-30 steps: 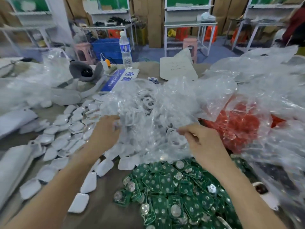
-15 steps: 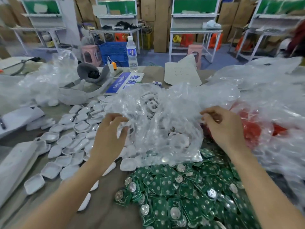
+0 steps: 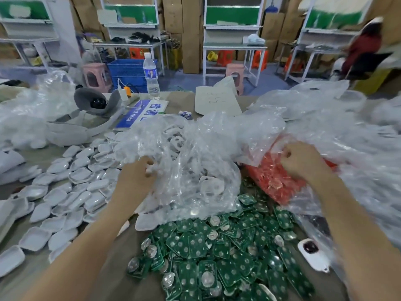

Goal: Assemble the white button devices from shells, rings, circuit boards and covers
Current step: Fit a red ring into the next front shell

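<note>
Now the clear bag of rings (image 3: 195, 161) is pulled wider, its film pinched in curled fingers (image 3: 149, 170) of left hand (image 3: 138, 177) and right hand (image 3: 301, 161), so rings are likely reached next

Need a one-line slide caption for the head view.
Left hand and right hand grip crinkled clear plastic bag of white rings, between white plastic shells and green circuit boards.

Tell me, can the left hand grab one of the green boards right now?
Probably yes, once it lets go. The left hand is pinching the clear bag, so it is busy. The green boards lie uncovered in a heap just nearer the person, with nothing over them.
</note>
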Tool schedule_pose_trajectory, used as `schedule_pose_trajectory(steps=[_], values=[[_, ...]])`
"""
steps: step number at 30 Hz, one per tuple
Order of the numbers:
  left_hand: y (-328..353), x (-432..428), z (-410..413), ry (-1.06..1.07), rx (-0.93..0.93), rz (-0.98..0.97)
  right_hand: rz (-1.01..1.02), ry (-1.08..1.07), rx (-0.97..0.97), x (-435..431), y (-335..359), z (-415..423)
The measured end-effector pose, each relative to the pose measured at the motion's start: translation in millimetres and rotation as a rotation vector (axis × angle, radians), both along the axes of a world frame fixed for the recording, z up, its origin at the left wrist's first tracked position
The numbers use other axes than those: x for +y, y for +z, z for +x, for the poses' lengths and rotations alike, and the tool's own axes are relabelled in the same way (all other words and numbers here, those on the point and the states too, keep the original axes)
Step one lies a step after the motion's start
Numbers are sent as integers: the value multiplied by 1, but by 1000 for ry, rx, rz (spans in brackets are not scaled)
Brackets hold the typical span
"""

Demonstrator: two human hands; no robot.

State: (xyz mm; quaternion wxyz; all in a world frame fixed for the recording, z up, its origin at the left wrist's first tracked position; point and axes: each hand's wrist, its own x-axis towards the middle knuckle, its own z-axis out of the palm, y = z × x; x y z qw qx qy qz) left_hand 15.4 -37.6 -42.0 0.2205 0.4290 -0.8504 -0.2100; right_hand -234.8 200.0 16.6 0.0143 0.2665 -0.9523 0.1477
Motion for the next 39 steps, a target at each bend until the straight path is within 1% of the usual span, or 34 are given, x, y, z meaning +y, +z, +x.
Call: schedule_pose_trajectory(steps=[1,2,3,5,6,7,8,9,10,12,13,15,18,21,23,25,27,28,30,33,36,39], values=[[6,3,1,35,80,-16,84,-38,-25,7,-3,-7],[15,7,2,73,179,-50,124,-67,-64,12,-6,-11],[26,14,2,108,300,-100,119,-87,-96,16,-11,-12],[51,38,3,105,595,-178,9,-109,-91,21,-17,-14],[62,56,3,41,745,-165,-82,-121,-34,24,-17,-13],[69,75,2,-63,862,-113,-195,-155,42,30,-15,-15],[70,97,0,-176,922,-28,-304,-212,104,37,-10,-17],[68,118,-4,-276,904,72,-369,-269,138,44,-6,-21],[61,137,-10,-354,833,166,-357,-299,127,50,-4,-26],[41,163,-29,-449,672,385,-179,-255,15,53,-6,-31],[29,169,-37,-467,623,500,-97,-214,-21,52,-9,-30],[10,170,-50,-456,559,664,-38,-163,-40,49,-14,-29],[-1,160,-59,-430,553,855,-95,-165,-44,49,-18,-31],[-2,151,-57,-465,605,1000,-142,-171,4,51,-18,-34],[-2,146,-54,-479,629,1084,-211,-172,34,54,-17,-35],[-3,143,-52,-473,587,1051,-373,-233,28,59,-14,-36],[-6,142,-53,-469,586,1034,-554,-303,8,63,-10,-36],[-9,141,-54,-453,593,1030,-601,-312,9,64,-9,-35],[-13,140,-55,-413,609,1005,-626,-307,8,64,-8,-31],[-15,141,-52,-439,617,883,-651,-306,46,64,-9,-23],[-15,141,-52,-459,593,795,-630,-301,1,66,-11,-23],[-16,141,-52,-436,589,778,-628,-276,-52,69,-15,-24]])
